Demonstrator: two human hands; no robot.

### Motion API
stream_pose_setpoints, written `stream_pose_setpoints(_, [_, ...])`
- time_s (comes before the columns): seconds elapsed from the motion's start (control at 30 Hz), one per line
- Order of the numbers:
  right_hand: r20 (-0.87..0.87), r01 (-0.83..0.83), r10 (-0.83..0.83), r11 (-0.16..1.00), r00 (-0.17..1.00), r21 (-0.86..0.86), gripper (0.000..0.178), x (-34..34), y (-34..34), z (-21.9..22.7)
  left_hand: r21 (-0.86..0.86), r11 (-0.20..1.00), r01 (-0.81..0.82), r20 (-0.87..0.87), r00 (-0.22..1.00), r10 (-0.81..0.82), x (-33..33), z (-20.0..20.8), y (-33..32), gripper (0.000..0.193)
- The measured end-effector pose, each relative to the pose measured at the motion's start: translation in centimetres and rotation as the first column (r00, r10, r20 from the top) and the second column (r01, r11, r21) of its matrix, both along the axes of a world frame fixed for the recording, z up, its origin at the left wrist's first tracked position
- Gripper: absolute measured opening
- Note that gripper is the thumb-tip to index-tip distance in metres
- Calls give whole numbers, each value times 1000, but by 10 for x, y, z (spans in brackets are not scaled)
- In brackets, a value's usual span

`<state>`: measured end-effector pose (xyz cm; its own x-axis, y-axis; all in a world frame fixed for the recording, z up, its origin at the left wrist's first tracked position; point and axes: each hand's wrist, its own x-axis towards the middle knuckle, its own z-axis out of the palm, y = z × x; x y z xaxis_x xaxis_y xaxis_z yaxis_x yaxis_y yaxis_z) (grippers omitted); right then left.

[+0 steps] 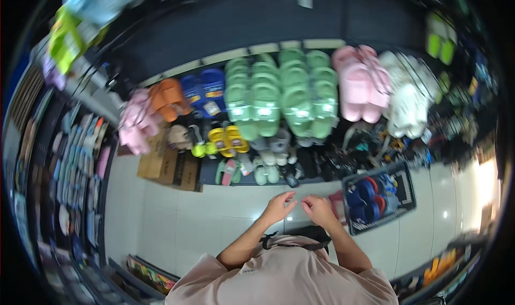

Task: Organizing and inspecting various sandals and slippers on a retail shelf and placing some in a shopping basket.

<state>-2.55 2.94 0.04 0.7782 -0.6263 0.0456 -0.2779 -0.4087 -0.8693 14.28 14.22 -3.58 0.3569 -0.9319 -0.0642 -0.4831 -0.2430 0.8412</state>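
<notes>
My left hand (278, 208) and my right hand (319, 210) hover close together in front of my waist, a small gap between them. Both have loosely bent fingers with the thumbs apart, and I see nothing in either. Beyond them a low rack holds green slides (257, 104), pink slippers (360, 85), white slippers (410, 98), blue slides (206, 95) and orange slippers (169, 99). Smaller yellow sandals (228, 140) and pale green clogs (266, 173) sit lower down. Nearest my right hand is a dark plastic basket (360, 230) with blue and red slippers (365, 200) inside.
Brown cardboard boxes (161, 163) stand at the rack's left end. Shelves of packed goods (75, 171) run along the left side. Low racks flank me at the lower left (145, 273) and lower right (440, 267). The floor (198, 219) is glossy pale tile.
</notes>
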Motion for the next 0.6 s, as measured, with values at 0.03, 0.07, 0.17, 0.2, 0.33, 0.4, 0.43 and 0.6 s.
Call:
stream_pose_setpoints(0.03, [25,-58,57,998,998,10,13,21,14,-2,0,999,-48,-8,999,48,13,3,24,41])
stream_pose_setpoints(0.07, [35,-108,108,994,994,-7,13,40,31,-2,1,996,-93,-17,996,93,25,5,49,40])
stream_pose_setpoints(0.17, [69,-223,220,974,973,48,16,93,81,-2,1,961,-277,-59,959,277,57,6,122,39])
stream_pose_setpoints(0.2, [71,-257,254,966,965,37,16,109,97,2,35,938,-345,-92,933,347,66,6,146,39])
stream_pose_setpoints(0.33, [87,-434,428,898,899,65,19,163,157,8,27,861,-507,-100,856,507,96,7,227,36])
stream_pose_setpoints(0.4, [76,-506,502,860,862,57,20,186,178,11,-5,798,-602,-113,793,598,107,9,257,33])
stream_pose_setpoints(0.43, [57,-542,539,838,840,59,20,197,187,13,-10,789,-614,-115,785,609,115,10,269,33])
stream_pose_setpoints(0.6, [44,-639,637,767,769,56,22,245,214,24,-64,656,-752,-313,639,703,165,5,307,29])
